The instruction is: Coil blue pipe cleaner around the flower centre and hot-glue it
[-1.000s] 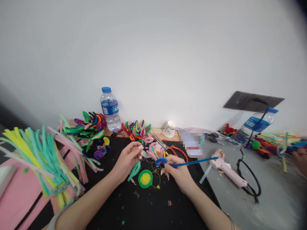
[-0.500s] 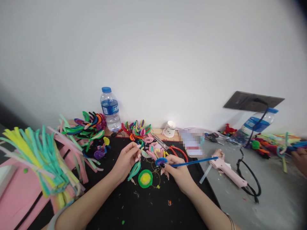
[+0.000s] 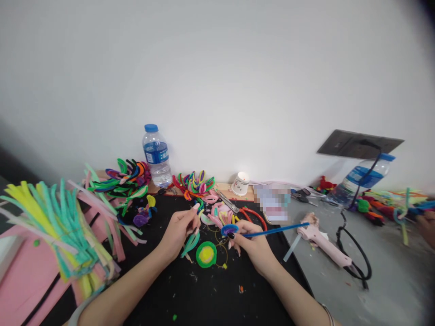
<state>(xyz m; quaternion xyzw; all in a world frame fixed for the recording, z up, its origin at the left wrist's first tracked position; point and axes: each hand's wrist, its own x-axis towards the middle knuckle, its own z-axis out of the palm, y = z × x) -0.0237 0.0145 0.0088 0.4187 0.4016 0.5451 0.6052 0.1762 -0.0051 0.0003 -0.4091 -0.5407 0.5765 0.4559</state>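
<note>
My right hand [image 3: 253,237] pinches a blue pipe cleaner [image 3: 277,230] by its coiled end, a flat blue and purple spiral [image 3: 229,230]. The straight tail sticks out to the right. My left hand [image 3: 181,231] is closed, fingers curled in and thumb pointing up; whatever it may hold is hidden. Just below its fingertips lies a teal looped pipe-cleaner piece [image 3: 190,243]. Between the hands, on the black mat [image 3: 200,299], rests a green disc with a yellow middle [image 3: 206,254]. Pink loops [image 3: 217,213] lie behind the hands.
Scissors with red handles [image 3: 251,217] lie behind my right hand. A pink glue gun [image 3: 322,244] is at right, a pipe-cleaner bundle [image 3: 64,226] at left. Along the wall stand a water bottle [image 3: 156,156] and a paper cup [image 3: 240,183]. Another person's hand [image 3: 426,226] shows at far right.
My left hand's thumb has straightened upward and its fingers have curled further in. My right hand and the blue pipe cleaner stay almost where they were.
</note>
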